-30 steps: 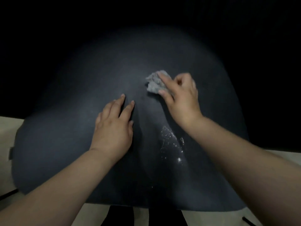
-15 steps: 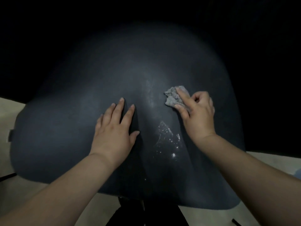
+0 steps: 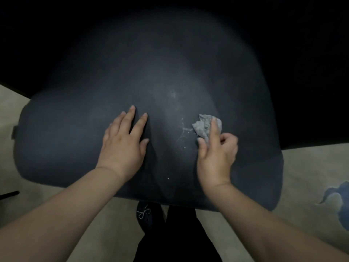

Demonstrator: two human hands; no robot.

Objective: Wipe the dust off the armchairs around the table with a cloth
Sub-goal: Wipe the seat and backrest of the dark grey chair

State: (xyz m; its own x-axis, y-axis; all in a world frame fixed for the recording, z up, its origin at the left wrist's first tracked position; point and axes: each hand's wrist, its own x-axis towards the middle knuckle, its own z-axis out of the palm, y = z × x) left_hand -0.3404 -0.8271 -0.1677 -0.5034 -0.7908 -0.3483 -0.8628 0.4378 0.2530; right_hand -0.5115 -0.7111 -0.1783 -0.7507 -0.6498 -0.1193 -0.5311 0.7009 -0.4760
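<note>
A dark armchair (image 3: 75, 144) fills most of the head view, its broad upholstered surface seen from above. The left hand (image 3: 122, 146) is laid flat on this surface at about 9 o'clock from the frame's centre, fingers straight and slightly spread, nothing being grasped. At about 3 o'clock from it, the right hand (image 3: 217, 154) is seen with a crumpled grey cloth (image 3: 204, 125) pinched between the thumb and the extended index finger, the other fingers being curled in. The cloth is pressed against the upholstery, at 12 o'clock from the right hand's knuckles. A pale streak with scattered white specks (image 3: 182, 135) is visible on the fabric just beside the cloth, at its 9 o'clock, between the two hands. Below the armchair's near edge, at 6 o'clock, a dark shoe (image 3: 145, 214) with a dotted bow pattern is seen beside a dark trouser leg on a beige floor (image 3: 302, 176). A blue cloud-like motif (image 3: 338, 201) is seen on the floor at 4 o'clock.
</note>
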